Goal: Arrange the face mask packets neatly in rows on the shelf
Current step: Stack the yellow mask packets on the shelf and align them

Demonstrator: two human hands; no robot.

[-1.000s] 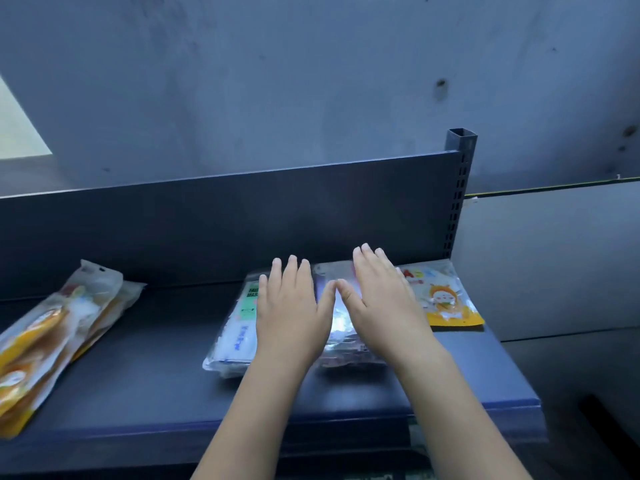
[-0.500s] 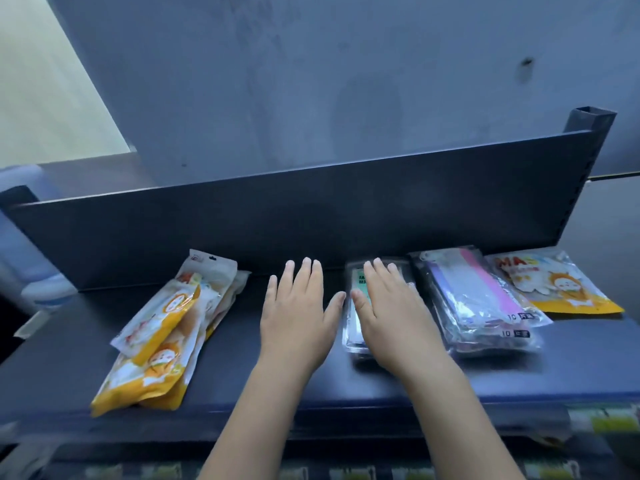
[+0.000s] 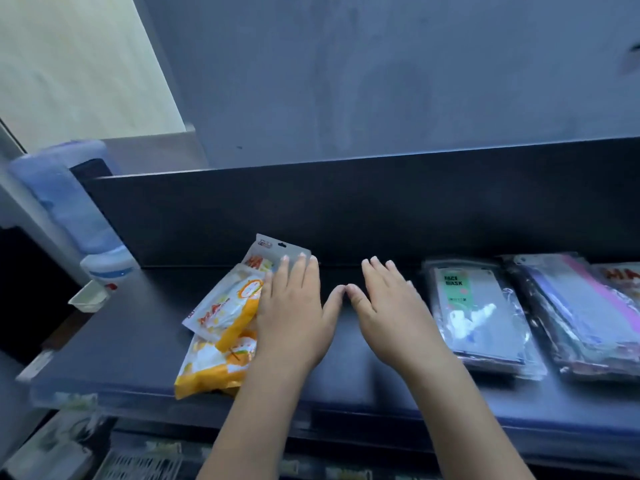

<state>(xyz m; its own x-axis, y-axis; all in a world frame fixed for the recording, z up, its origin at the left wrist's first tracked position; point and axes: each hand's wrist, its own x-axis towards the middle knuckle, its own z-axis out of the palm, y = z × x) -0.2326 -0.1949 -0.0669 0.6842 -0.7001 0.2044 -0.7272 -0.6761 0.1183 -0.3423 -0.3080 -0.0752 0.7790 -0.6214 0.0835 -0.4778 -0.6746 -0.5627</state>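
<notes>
Where the left hand [image 3: 294, 323] rests flat, yellow packets [image 3: 225, 317] lie under its fingers [image 3: 289, 275].

Shelf [image 3: 138, 341] is lying bare toward its left edge; orange packets [image 3: 221, 323] and clear packets [image 3: 478, 317] are hemming the middle gap, back panel [image 3: 381, 209] closing off behind.

Glossy plastic mask packets [image 3: 478, 317] lie on a matt, smooth dark shelf [image 3: 131, 327].

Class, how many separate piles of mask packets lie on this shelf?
4: an orange pile partly under the left hand, a green-labelled pile, a pink-striped pile to its right, an orange packet cut off at the right edge; more may lie beyond.
</notes>
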